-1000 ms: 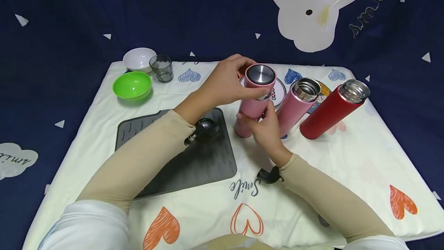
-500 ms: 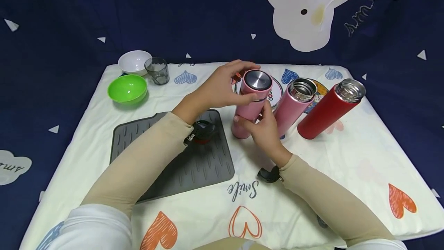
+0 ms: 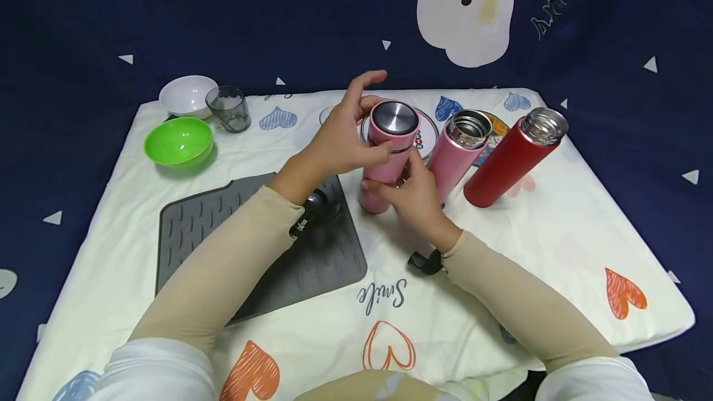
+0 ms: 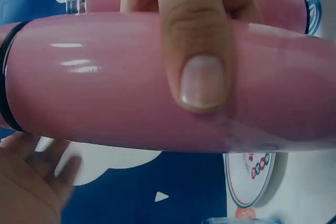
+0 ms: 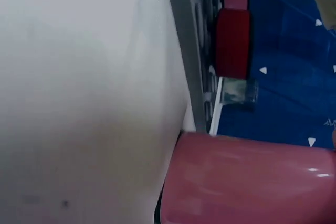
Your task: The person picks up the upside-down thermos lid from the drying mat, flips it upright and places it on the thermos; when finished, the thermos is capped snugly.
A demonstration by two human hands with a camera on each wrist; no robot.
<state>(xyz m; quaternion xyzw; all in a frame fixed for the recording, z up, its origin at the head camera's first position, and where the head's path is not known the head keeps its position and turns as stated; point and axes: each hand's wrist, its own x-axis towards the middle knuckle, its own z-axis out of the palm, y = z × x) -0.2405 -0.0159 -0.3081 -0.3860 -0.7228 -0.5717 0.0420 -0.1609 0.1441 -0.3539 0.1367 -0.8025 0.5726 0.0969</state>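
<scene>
Fingers [image 3: 363,104] of left hand [image 3: 334,141] curl round the lid [image 3: 394,118] on the pink flask [image 3: 384,169], index lifted off; right hand [image 3: 414,194] grips the body lower down, thumb [image 4: 202,72] across it. Flask stands upright on the cloth-covered desk [image 3: 557,252], just right of the grey mat [image 3: 267,252]. Lid looks seated, so prob. capping nearly done w/ this one. Second pink flask [image 3: 459,150] & red flask [image 3: 512,156] beside it have open mouths, no lids – those look left to do.
</scene>
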